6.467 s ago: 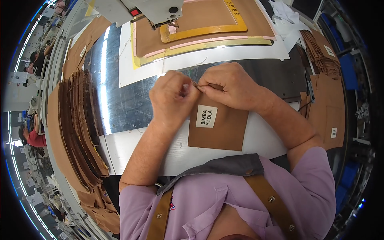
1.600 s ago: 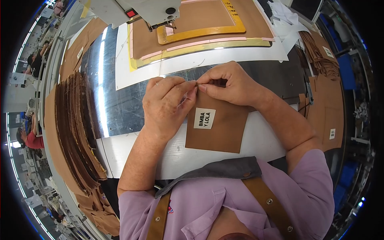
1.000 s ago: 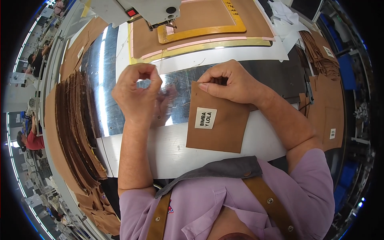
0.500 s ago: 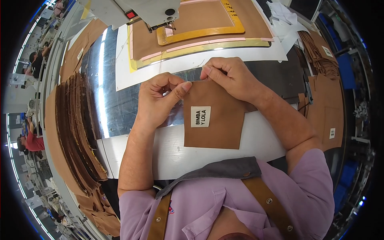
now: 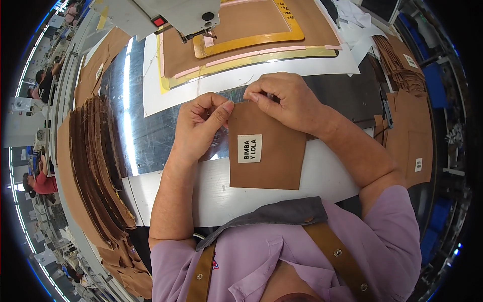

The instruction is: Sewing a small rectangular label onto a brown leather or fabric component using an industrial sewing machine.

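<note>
Left hand (image 5: 202,123) returned, pinching brown panel (image 5: 275,153) corner

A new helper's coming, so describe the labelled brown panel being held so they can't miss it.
From the sewing machine up top, drop to the left hand. It pinches the top left corner of a brown panel with a white label. Unlike the labelled brown pieces at far right, this one is held.

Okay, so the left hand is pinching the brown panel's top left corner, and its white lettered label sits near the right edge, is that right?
Not quite: in the head view, the white lettered label sits near the left edge of the brown panel. The left hand is indeed pinching the top left corner.
</note>
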A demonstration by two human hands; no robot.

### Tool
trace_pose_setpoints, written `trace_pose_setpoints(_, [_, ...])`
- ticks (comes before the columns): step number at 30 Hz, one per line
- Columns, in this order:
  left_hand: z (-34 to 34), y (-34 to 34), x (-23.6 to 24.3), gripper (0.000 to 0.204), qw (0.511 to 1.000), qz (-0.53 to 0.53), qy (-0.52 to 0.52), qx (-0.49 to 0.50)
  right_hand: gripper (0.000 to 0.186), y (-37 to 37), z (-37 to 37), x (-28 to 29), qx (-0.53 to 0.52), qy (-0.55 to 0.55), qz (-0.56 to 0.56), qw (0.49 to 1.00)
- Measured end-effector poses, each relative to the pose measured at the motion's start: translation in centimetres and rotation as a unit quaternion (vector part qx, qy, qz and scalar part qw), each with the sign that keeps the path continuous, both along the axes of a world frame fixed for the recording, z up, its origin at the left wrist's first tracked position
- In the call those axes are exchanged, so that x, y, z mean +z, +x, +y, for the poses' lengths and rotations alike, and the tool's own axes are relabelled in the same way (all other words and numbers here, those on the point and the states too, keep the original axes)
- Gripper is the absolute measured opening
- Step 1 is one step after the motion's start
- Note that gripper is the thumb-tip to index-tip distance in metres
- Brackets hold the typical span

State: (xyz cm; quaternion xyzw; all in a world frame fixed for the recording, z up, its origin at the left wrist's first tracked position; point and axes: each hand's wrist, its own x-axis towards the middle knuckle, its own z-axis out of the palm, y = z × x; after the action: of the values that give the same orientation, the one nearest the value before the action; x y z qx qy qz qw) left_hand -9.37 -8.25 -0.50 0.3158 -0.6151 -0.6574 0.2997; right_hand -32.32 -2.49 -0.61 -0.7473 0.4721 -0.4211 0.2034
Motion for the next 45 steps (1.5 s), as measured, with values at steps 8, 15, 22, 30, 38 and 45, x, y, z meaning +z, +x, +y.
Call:
trace_pose_setpoints(8, [-0.1,-0.3,-0.2,0.017,0.997,0.042,0.059,0.013,0.01,0.7,-0.2,0.0,-0.007,-0.106,0.027,0.994])
trace_pose_setpoints(15, [0.0,-0.3,-0.4,0.017,0.999,0.02,0.042,0.008,0.012,0.4,0.2,-0.2,-0.007,-0.205,0.208,0.956])
trace_pose_setpoints(22, [0.1,-0.4,-0.4,0.016,0.998,0.033,0.045,0.01,0.011,0.9,-0.1,-0.3,-0.042,-0.225,0.113,0.967])
trace_pose_setpoints(30, [-0.3,-0.4,-0.6,0.014,0.998,0.046,0.048,0.005,0.013,0.1,-0.2,-0.4,-0.046,-0.108,0.09,0.989])
trace_pose_setpoints(38, [-0.6,-0.3,-1.5,0.013,0.993,0.091,0.03,0.072,0.02,0.3,-0.1,0.8,0.027,0.134,-0.01,0.991])
trace_pose_setpoints(45, [-1.5,-0.3,-1.7,0.013,0.954,0.163,0.014,0.251,0.013,-0.8,-0.3,0.4,0.011,0.29,-0.467,0.835])
